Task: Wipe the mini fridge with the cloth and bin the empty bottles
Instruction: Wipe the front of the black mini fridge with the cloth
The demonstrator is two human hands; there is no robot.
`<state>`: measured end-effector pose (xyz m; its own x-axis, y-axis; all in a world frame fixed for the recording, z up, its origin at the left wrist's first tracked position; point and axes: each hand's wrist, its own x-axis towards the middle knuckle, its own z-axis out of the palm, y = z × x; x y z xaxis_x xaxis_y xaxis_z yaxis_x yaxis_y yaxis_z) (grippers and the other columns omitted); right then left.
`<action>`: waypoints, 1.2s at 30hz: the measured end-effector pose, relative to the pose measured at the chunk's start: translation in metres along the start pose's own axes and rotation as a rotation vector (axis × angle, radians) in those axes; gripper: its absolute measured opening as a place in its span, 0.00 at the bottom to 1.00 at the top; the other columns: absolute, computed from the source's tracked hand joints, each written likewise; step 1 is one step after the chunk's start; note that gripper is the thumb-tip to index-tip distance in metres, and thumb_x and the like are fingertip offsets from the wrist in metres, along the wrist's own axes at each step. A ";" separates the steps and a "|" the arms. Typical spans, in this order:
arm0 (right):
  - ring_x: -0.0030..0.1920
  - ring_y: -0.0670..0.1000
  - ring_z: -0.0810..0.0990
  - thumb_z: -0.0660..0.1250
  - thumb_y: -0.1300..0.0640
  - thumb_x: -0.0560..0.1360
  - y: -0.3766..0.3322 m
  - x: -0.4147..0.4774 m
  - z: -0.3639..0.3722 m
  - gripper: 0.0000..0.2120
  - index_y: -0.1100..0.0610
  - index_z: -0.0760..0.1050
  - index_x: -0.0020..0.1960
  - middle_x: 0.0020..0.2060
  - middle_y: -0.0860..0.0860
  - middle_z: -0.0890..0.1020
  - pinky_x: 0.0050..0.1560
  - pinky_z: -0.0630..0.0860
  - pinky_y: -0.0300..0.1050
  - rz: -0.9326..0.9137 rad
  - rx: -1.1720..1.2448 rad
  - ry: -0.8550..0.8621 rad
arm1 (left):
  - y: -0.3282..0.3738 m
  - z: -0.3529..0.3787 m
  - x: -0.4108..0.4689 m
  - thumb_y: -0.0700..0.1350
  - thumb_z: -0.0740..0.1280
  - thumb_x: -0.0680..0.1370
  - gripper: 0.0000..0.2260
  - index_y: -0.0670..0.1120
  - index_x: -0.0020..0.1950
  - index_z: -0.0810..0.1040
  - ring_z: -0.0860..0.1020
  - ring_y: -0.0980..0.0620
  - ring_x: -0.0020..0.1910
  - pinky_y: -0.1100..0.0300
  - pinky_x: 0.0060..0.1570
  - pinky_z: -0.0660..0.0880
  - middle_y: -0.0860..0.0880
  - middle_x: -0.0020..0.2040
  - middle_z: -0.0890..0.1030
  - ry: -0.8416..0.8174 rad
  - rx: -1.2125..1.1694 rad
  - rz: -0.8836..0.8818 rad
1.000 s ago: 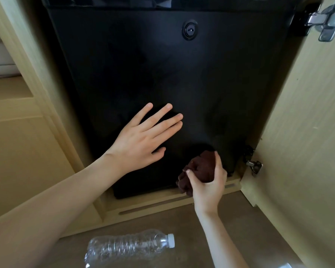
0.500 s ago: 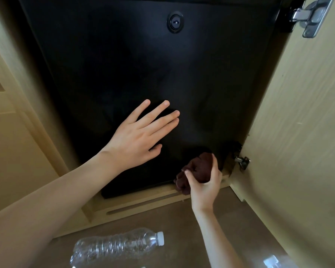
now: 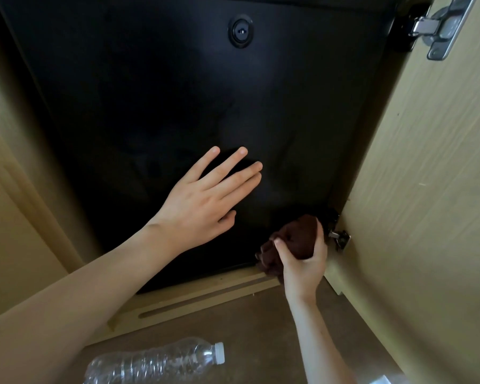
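Note:
The black mini fridge sits inside a wooden cabinet, its door closed, with a round lock near the top. My left hand lies flat on the door's lower middle, fingers spread. My right hand grips a bunched dark brown cloth and presses it against the door's bottom right corner. A clear empty plastic bottle with a white cap lies on its side on the floor in front.
The open wooden cabinet door stands at the right, with metal hinges at its top and bottom. A slotted wooden base strip runs under the fridge. Brown floor lies in front. A second white cap shows at the bottom edge.
My right hand and the cloth have slid a little to the right along the door's bottom edge. My left hand stays flat on the door. My view has shifted slightly.

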<state>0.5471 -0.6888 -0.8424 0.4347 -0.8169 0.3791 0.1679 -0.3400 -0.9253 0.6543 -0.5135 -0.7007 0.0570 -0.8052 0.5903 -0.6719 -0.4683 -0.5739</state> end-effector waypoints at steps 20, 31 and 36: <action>0.67 0.54 0.75 0.77 0.63 0.71 -0.002 0.016 -0.014 0.35 0.54 0.69 0.74 0.65 0.50 0.76 0.58 0.72 0.32 0.046 0.009 0.013 | 0.003 -0.005 0.010 0.49 0.67 0.75 0.33 0.44 0.78 0.62 0.52 0.43 0.79 0.46 0.77 0.42 0.46 0.78 0.62 -0.063 0.000 0.024; 0.60 0.37 0.71 0.79 0.54 0.69 -0.086 0.057 0.010 0.40 0.46 0.65 0.76 0.66 0.44 0.72 0.53 0.64 0.16 -0.173 0.004 0.081 | -0.014 -0.014 -0.008 0.48 0.68 0.76 0.32 0.43 0.78 0.63 0.54 0.45 0.78 0.50 0.77 0.50 0.47 0.78 0.63 -0.083 -0.017 0.033; 0.64 0.50 0.74 0.77 0.62 0.70 -0.022 -0.020 0.021 0.38 0.54 0.65 0.76 0.67 0.57 0.74 0.53 0.68 0.19 -0.002 -0.004 -0.021 | -0.021 -0.024 -0.019 0.49 0.69 0.75 0.32 0.43 0.77 0.63 0.56 0.45 0.78 0.50 0.76 0.50 0.46 0.78 0.64 -0.112 0.018 0.045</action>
<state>0.5530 -0.6548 -0.8296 0.4529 -0.8064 0.3804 0.1652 -0.3434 -0.9246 0.6497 -0.4803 -0.6864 0.1101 -0.8605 0.4973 -0.6619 -0.4368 -0.6092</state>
